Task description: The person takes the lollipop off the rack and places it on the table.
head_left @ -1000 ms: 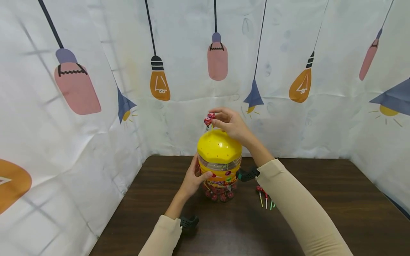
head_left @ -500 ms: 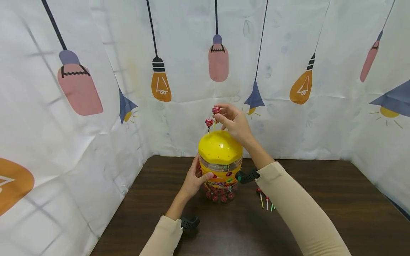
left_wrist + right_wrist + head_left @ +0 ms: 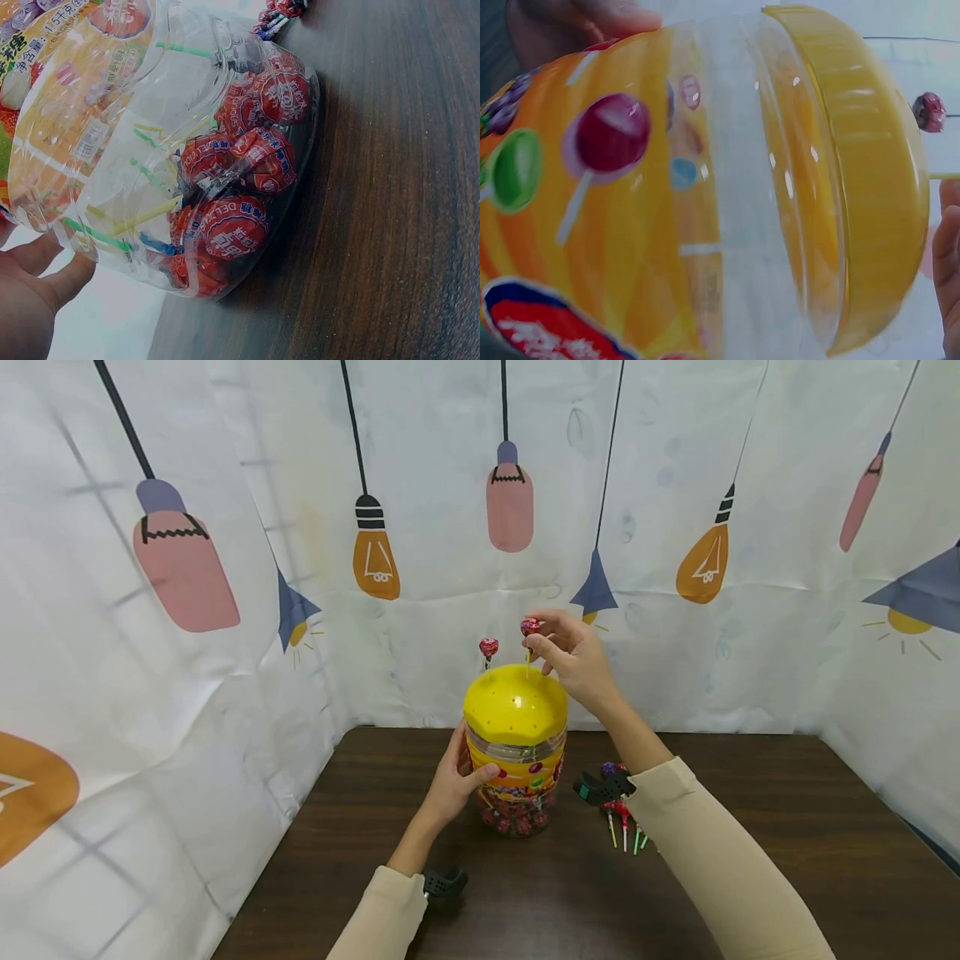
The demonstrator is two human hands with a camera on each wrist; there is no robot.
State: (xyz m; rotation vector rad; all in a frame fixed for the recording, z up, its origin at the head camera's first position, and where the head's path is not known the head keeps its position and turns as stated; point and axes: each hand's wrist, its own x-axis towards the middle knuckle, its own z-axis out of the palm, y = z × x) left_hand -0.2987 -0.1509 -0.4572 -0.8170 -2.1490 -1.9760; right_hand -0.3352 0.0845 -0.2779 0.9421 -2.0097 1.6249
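Observation:
A clear plastic candy jar (image 3: 517, 777) with a yellow domed lid (image 3: 514, 710) stands upright on the table. My left hand (image 3: 450, 789) grips its left side, thumb across the front. Above the lid, my right hand (image 3: 576, 660) pinches a red-wrapped lollipop (image 3: 530, 626) just under its head. Its yellow stick points down at the top of the lid; whether the tip is in a hole cannot be told. Another red lollipop (image 3: 489, 647) stands upright at the lid's far left. Through the jar wall, the left wrist view shows red-wrapped lollipops (image 3: 234, 227) at the bottom.
Several loose lollipops (image 3: 618, 808) lie on the dark wooden table (image 3: 360, 827) to the right of the jar, partly behind my right forearm. Small holes dot the lid. A white cloth backdrop (image 3: 450, 635) printed with hanging lamps closes off the back and sides.
My right hand has moved right with the pinched lollipop, away from the one standing at the lid's left. My left hand has stayed on the jar. More of the loose lollipops show now.

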